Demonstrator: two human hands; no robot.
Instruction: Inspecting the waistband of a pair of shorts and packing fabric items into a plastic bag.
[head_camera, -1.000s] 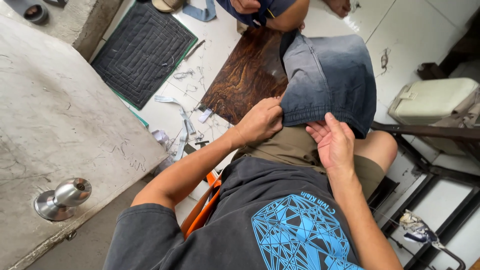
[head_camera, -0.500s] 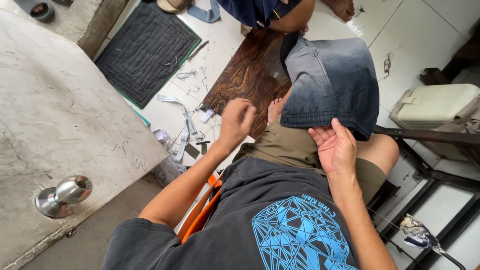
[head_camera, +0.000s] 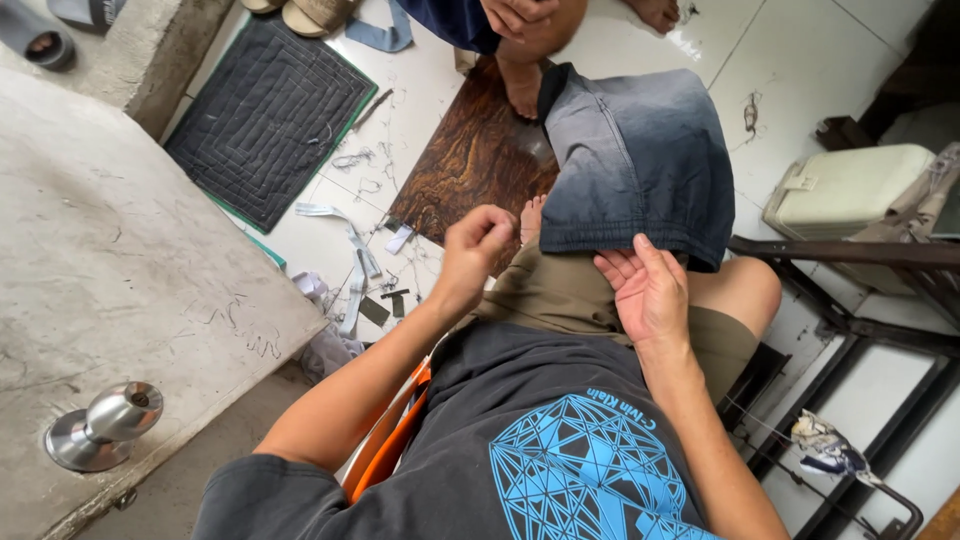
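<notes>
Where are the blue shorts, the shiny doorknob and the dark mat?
blue shorts (head_camera: 640, 160), head view, middle of the cloth.
doorknob (head_camera: 120, 415), head view, on the round knob.
mat (head_camera: 270, 115), head view, middle of the quilted top.

White glossy tile floor (head_camera: 640, 45) w/ daylight glare, thread scraps + fabric strips (head_camera: 350, 265) scattered. Dark quilted mat (head_camera: 270, 115) w/ green edge, upper left. Brown wood-grain board (head_camera: 470, 165) flat on tiles, just beside mat. Grey concrete slab (head_camera: 110, 270) at left — silver door knob (head_camera: 100, 425) near bottom edge. Cream hard case (head_camera: 845, 185) at right, behind dark metal frame (head_camera: 850, 255).
</notes>
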